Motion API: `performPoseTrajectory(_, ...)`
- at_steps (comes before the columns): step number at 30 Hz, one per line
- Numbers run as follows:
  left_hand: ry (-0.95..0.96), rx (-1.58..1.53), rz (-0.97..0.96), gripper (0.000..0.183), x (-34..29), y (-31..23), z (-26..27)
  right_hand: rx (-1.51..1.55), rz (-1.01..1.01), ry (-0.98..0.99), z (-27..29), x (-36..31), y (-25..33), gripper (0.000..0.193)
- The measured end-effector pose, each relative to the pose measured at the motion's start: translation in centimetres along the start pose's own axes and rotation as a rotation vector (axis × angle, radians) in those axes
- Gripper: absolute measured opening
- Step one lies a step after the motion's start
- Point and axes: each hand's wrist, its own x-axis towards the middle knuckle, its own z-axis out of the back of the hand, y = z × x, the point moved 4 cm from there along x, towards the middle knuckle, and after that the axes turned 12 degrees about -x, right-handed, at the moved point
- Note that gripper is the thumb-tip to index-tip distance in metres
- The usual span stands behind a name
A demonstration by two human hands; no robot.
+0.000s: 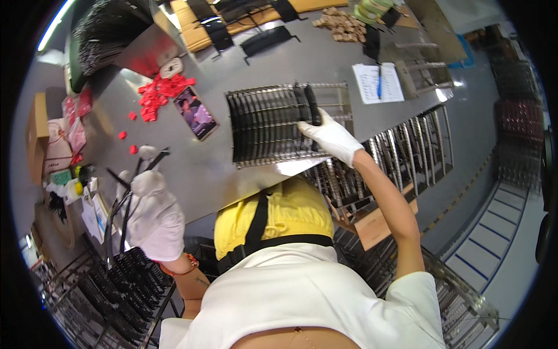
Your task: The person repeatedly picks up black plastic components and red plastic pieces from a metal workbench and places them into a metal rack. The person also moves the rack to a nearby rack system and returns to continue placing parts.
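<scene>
A metal wire rack [343,93] lies on the steel table in front of me, with a row of thin black strips [261,125] standing in its slots. At the rack's right part, my right hand [332,137] in a white glove has thumb and fingers closed about a black strip [313,106]. My left hand [152,212], also gloved in white, is at the table's left edge. Several slender black bent pieces [125,218] stick out from its grip. The exact shape of those pieces is partly hidden by the glove.
Red plastic pieces [154,99] and a phone [196,113] lie left of the rack. A paper sheet [369,87] with a blue pen [379,84] is at right, below tan pieces [340,24]. More metal racks [407,148] stand beside the table's right edge.
</scene>
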Motion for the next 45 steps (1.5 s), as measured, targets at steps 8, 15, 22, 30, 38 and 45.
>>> performPoseTrajectory(8,0.055,-0.04,0.059,0.054,-0.4,-0.8,0.2,-0.164,-0.114,-0.065,0.7,-0.8,0.4,0.095)
performPoseTrajectory(15,0.142,0.277,-0.16,0.043,-2.1,-4.0,-1.7,-0.64,-0.163,0.006,1.4,-1.2,2.6,0.112)
performPoseTrajectory(22,0.269,1.247,-1.39,0.066,-2.3,-7.3,-6.4,0.034,0.469,-0.167,2.7,-6.7,12.4,0.071)
performPoseTrajectory(30,0.787,2.573,-1.586,0.043,2.7,5.2,-3.9,-0.578,0.759,-0.498,0.2,-8.4,20.5,0.054)
performPoseTrajectory(38,0.305,1.481,-1.35,0.068,-4.9,-4.5,-7.8,-0.32,0.464,-0.499,6.5,-4.5,5.9,0.055)
performPoseTrajectory(45,0.186,1.129,-1.18,0.048,-1.7,-2.9,-4.2,-0.402,0.324,-0.165,1.3,-0.9,-2.5,0.058)
